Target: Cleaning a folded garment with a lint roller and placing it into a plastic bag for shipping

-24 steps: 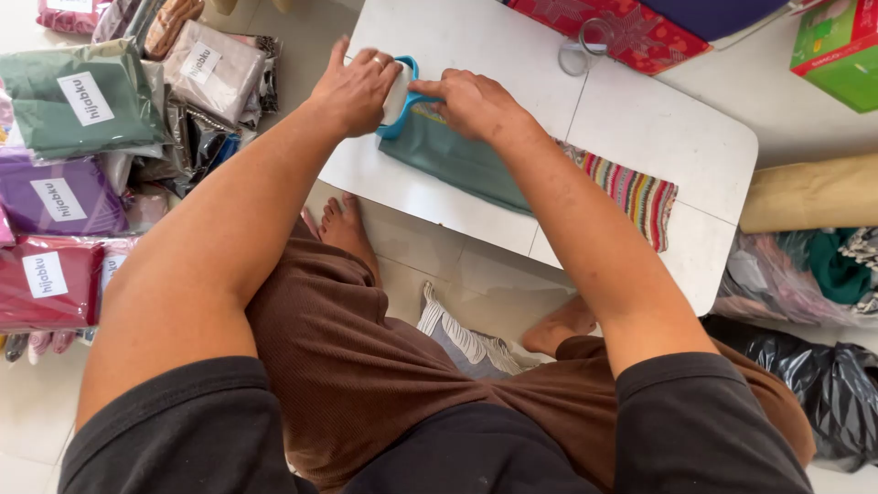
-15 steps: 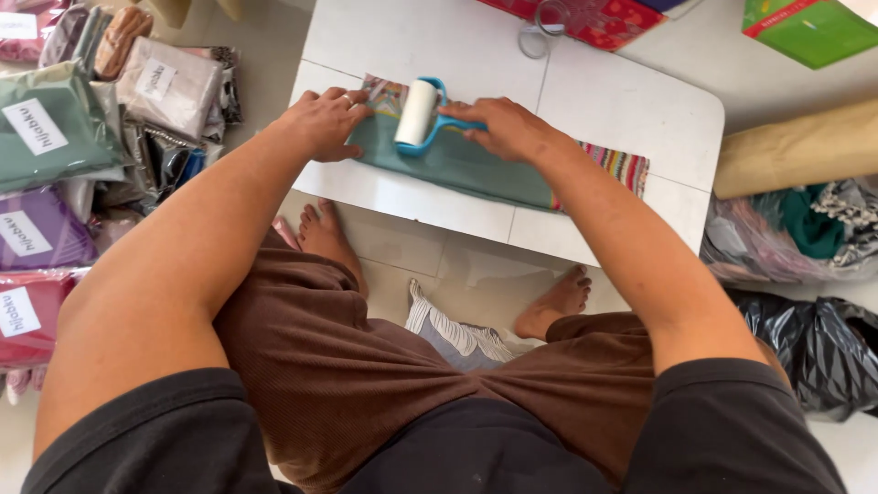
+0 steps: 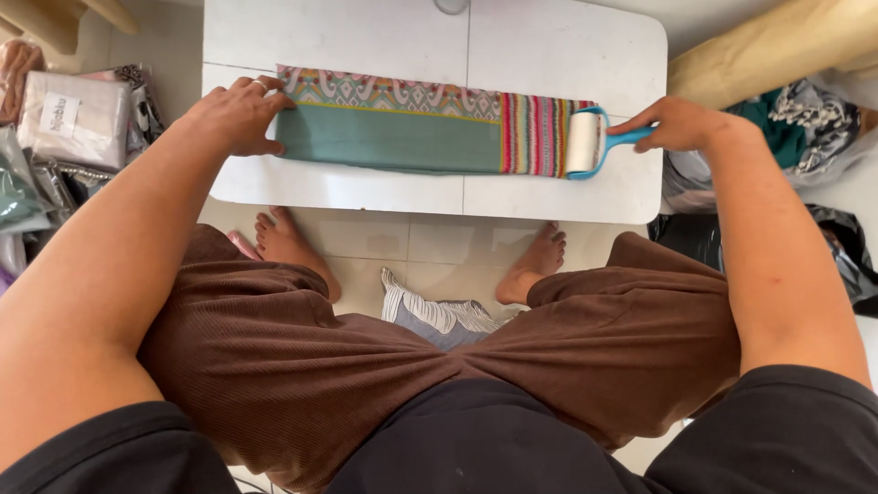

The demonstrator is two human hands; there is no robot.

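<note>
- Lying flat along a white low table (image 3: 366,197), a folded teal scarf (image 3: 393,137) with patterned border is shown.
- Left hand (image 3: 240,114): spread open, pressed on the scarf's left end.
- Right hand (image 3: 677,123): closed around a blue lint roller (image 3: 585,142), set at the striped right end.

The lint roller (image 3: 583,142) has rolled to the cloth's (image 3: 393,133) right end.

A clear plastic packet of pale folded cloth (image 3: 75,119) lies on the floor at far left, bearing a small white rectangular label (image 3: 59,113). Below it sits a clear packet of green cloth (image 3: 16,194), partly cut off.
</note>
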